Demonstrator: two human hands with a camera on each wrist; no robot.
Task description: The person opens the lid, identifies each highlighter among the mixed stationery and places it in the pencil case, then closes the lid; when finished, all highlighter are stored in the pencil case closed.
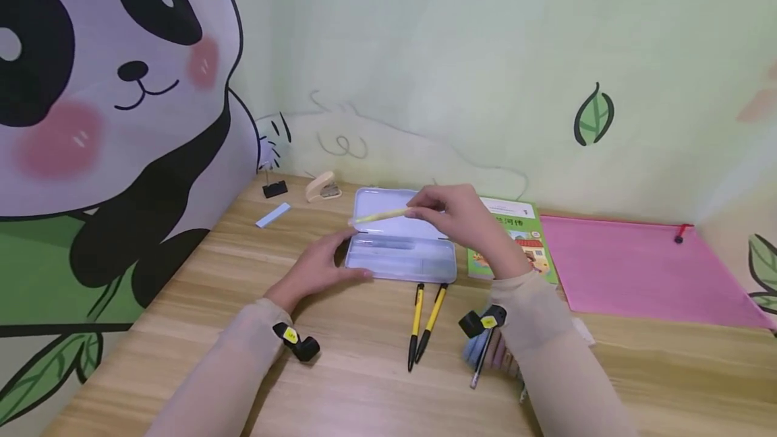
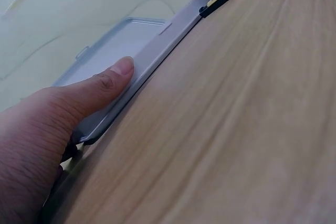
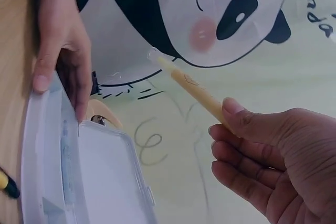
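My right-wrist feed shows the right hand [image 1: 452, 214] pinching a slim pale-yellow pen with a clear tip [image 1: 382, 215] between thumb and fingers. I see the pen raised above the open, whitish plastic pencil case [image 1: 382, 267], tip towards the bench's [image 1: 340, 369] left edge. The left hand [image 1: 322, 265] grips the case's left end, its thumb pressed on the near wall.

The case lies towards the bench's back edge, its lid folded back. Just in front of it I have two yellow-and-black pens [image 1: 418, 309], side by side. Near the back left corner are a black binder clip [image 1: 275, 189], a cream stapler [image 1: 318, 184] and a flat light-blue strip [image 1: 273, 215]. Right of the case, a green illustrated book [image 1: 522, 224] lies beside a pink zip pouch [image 1: 631, 268] along the back edge. The right sleeve partly hides a multicoloured bundle [image 1: 499, 356] with a dark pencil [image 1: 482, 359] against it.
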